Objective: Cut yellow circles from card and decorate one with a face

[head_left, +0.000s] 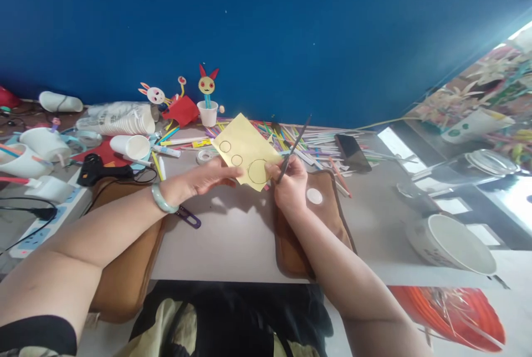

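Observation:
A sheet of yellow paper [245, 146] is held up above the table, tilted, with drawn circles on it: two small ones and a larger one at the lower right. My left hand [210, 176] pinches its lower left edge, thumb on top. My right hand [291, 179] has its thumb at the right edge near the large circle. The same hand grips a dark, slim pen-like stick [296, 145] that points up and away; its exact kind is unclear. Below my left wrist lies a purple tool with a slotted handle [190, 217]. A white paper disc [315, 196] rests beside my right wrist.
Colourful sticks [286, 138] and a phone [352, 153] lie behind my hands. A glue gun [102, 170], paper cups [131, 146] and a power strip [52, 224] are on the left. A potted paper figure [208, 105] stands at the wall. A white bowl [457, 243] sits right.

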`<state>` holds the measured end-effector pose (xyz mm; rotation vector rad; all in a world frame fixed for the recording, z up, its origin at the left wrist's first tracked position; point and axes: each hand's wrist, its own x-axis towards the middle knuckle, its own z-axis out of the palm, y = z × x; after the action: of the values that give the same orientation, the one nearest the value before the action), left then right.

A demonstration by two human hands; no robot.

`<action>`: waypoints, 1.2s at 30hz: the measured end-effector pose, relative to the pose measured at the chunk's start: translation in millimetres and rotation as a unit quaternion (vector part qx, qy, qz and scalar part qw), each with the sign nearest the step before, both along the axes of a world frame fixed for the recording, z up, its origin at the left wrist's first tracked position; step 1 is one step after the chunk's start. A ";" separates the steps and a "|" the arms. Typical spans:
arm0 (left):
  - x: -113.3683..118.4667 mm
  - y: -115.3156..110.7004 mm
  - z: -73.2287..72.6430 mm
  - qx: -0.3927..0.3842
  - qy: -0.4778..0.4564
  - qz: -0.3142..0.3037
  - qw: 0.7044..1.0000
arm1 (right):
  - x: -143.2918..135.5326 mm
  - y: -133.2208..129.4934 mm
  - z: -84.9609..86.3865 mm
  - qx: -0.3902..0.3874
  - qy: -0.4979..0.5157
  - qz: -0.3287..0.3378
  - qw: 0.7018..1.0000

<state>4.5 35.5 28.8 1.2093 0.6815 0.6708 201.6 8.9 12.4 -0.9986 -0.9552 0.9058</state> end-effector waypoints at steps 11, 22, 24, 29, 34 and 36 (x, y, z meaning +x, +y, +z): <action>18.3 -17.7 8.8 0.104 0.062 0.151 0.981 | -3.3 -13.1 7.7 -0.017 -0.135 0.049 0.989; 2.0 -12.9 18.7 0.078 0.097 0.227 0.966 | -6.5 -19.5 6.9 -0.086 -0.272 0.243 0.927; 2.3 -16.3 26.2 0.074 0.112 0.232 0.963 | -7.2 -19.6 6.2 -0.090 -0.284 0.267 0.917; 4.1 -20.8 32.8 0.107 0.126 0.234 0.958 | -8.1 -20.4 7.3 -0.093 -0.282 0.284 0.912; 6.0 -21.8 27.6 0.139 0.114 0.204 0.962 | -8.1 -21.8 7.7 -0.091 -0.268 0.270 0.920; 6.9 -22.3 26.8 0.144 0.114 0.201 0.962 | -8.4 -22.0 7.6 -0.091 -0.262 0.270 0.922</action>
<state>11.4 13.2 55.6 1.4453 1.0688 1.0037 193.1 -13.1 20.0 -1.1892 -1.6804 1.2268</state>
